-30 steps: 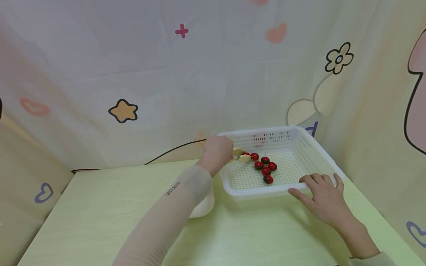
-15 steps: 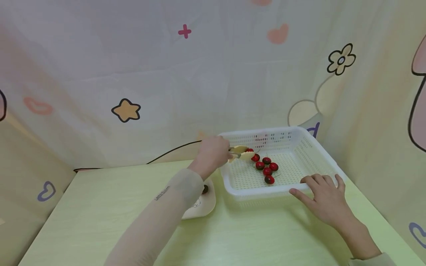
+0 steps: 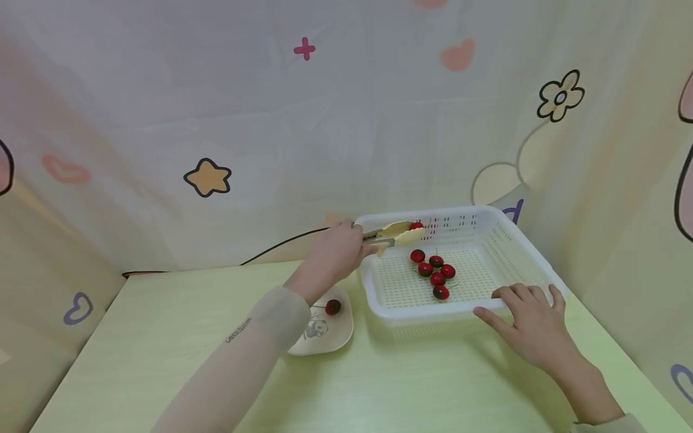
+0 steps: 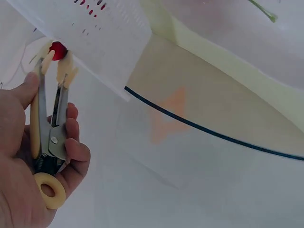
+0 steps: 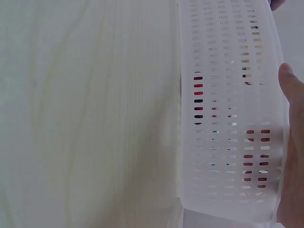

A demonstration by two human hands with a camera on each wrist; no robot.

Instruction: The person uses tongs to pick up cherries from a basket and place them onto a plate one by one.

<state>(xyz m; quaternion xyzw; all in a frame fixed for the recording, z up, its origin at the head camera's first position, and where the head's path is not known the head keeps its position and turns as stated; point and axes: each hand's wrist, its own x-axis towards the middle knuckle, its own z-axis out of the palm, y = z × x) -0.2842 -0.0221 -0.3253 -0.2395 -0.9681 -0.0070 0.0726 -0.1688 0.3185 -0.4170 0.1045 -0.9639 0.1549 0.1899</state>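
My left hand [image 3: 337, 249] grips a pair of tongs [image 4: 53, 128] with cream tips and metal arms. Between the tips sits a red cherry [image 4: 58, 51], held above the left part of a white perforated basket [image 3: 417, 311]. Several dark red cherries [image 3: 437, 278] lie in a cluster on the basket's floor. My right hand [image 3: 536, 328] rests on the basket's front rim near the right corner, fingers over the edge and thumb along the outside. Left of the basket, partly behind my left forearm, a white plate [image 3: 338, 340] with a panda print bears one cherry [image 3: 332, 307].
The pale green wood-grain table [image 3: 178, 337] carries the basket and plate. A light curtain [image 3: 281, 150] printed with stars, hearts and flowers hangs close behind the basket and along both sides.
My left hand has lifted the tongs up and drawn back a little to the left, raising a cherry off the basket floor. More of the plate shows. The right hand stays on the rim.
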